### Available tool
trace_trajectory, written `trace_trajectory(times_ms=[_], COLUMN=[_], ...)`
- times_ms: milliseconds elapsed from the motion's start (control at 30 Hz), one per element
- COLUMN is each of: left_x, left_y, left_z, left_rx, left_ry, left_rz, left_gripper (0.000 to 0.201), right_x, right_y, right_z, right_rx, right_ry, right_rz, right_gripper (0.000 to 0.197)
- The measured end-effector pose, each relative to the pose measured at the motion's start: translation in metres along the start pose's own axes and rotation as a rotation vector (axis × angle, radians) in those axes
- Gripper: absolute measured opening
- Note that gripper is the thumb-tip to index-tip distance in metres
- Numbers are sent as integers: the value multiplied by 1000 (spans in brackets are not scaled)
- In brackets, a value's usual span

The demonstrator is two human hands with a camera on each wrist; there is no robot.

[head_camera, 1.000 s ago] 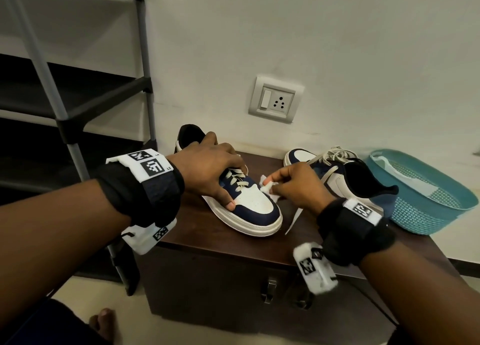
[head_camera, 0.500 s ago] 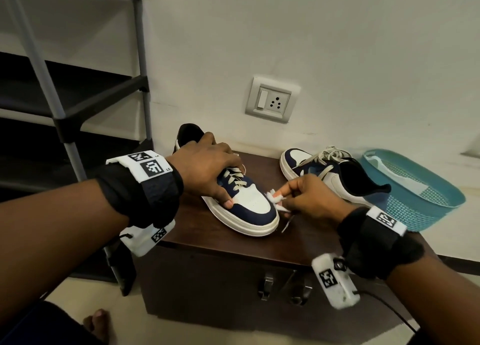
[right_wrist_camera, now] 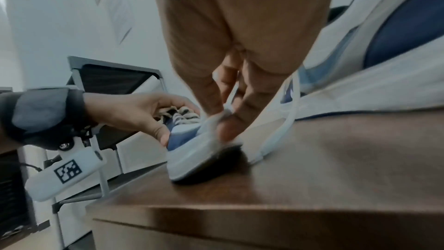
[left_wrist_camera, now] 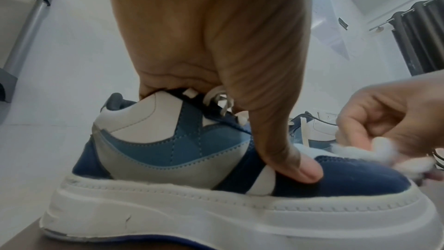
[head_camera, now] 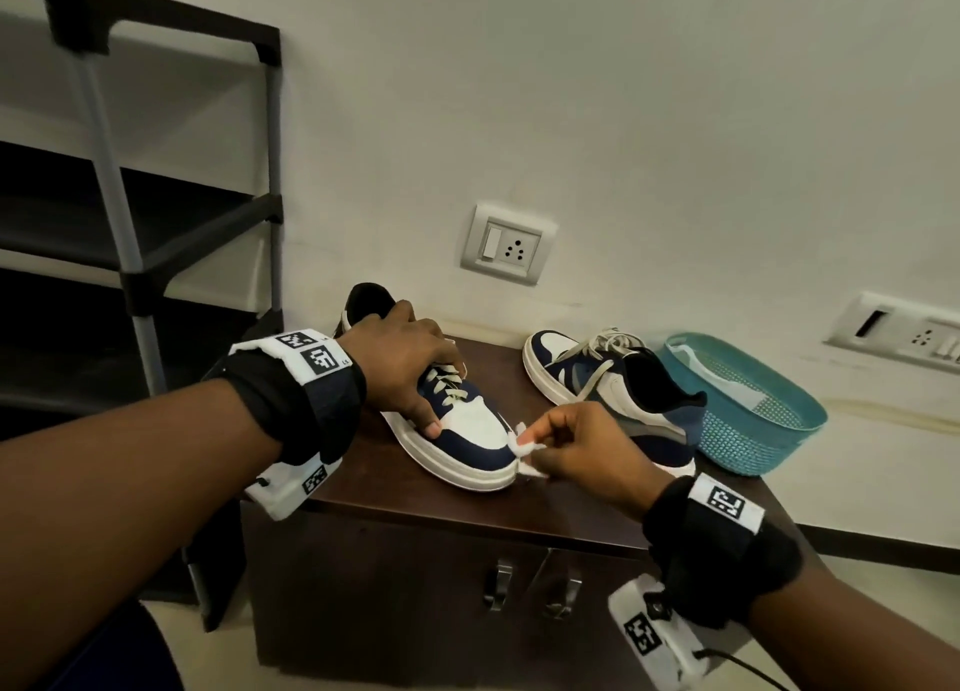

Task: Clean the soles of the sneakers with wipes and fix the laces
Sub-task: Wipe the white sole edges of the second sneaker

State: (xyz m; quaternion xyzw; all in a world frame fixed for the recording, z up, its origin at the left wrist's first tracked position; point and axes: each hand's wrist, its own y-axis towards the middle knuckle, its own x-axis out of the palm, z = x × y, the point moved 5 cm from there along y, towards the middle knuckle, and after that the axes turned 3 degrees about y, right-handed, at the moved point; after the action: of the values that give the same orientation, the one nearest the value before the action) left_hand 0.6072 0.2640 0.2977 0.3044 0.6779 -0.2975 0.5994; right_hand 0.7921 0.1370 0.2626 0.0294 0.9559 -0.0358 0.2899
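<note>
Near sneaker (head_camera: pixel 457 430) sits upright toward the front-left of the wooden surface (head_camera: pixel 467 508), toe pointing at the front edge. Left hand (head_camera: pixel 405 357) clamps it from above, fingers over the laces (head_camera: pixel 441 378), thumb pressed on the navy side panel just above the white sole (left_wrist_camera: pixel 216 214). Right hand (head_camera: pixel 576 456) pinches a crumpled white wipe (head_camera: pixel 522 446) btwn thumb & fingertips, right at the toe where upper meets sole; wrist view is blurred there. Second sneaker (head_camera: pixel 613 399) lies toward the back-right, w/ one loose lace trailing forward beside the right hand, and a teal basket (head_camera: pixel 748 420) at the right edge. Step looks like wiping the toe rim. Risks, as I judge: the wipe is small & bunched, so it could slip from the pinch or just smear dirt; the shoe is close to the front edge, so a hard push toward it w/o the left hold might skid it off; the hand could snag the loose lace.
</note>
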Motion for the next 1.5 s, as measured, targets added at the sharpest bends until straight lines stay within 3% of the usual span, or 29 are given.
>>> trace_trajectory(times_ms=[100, 267, 467, 533, 600, 700, 767, 933, 1133, 1433, 1500], left_x=[-2, -5, -7, -5, -1, 16, 28, 33, 51, 59, 61], left_y=[-3, -9, -24, -33, -41, -47, -49, -53, -60, -57, -56], left_z=[1, 2, -5, -8, -13, -19, -19, -31, -28, -25, -29], left_rx=[10, 16, -147, -232, -316, -404, -421, -512, -551, -463, -487], left_ry=[-2, -21, -17, -56, -158, -409, -539, -663, -859, -978, -977], left_rz=[2, 14, 225, 265, 287, 163, 81, 89, -80, -192, -181], left_gripper=[82, 82, 114, 114, 101, 80, 78, 78, 83, 76, 80], right_x=[5, -39, -23, -15, -11, -5, 3, 23, 1, 54, 65], right_y=[-17, -6, 23, 33, 37, 42, 39, 29, 54, 43, 29], right_z=[-18, -35, -19, -13, -11, -17, -27, -42, -37, -29, -30], right_rx=[-2, -58, -36, -42, -45, -51, -60, -63, -163, -134, -133], right_ry=[-125, -63, -202, -207, -216, -265, -260, -60, -134, -16, 0], right_rz=[-307, 31, -3, -24, -37, -85, -145, -336, 79, 138, 85], right_gripper=[15, 12, 15, 14, 14, 16, 19, 18, 14, 17, 21])
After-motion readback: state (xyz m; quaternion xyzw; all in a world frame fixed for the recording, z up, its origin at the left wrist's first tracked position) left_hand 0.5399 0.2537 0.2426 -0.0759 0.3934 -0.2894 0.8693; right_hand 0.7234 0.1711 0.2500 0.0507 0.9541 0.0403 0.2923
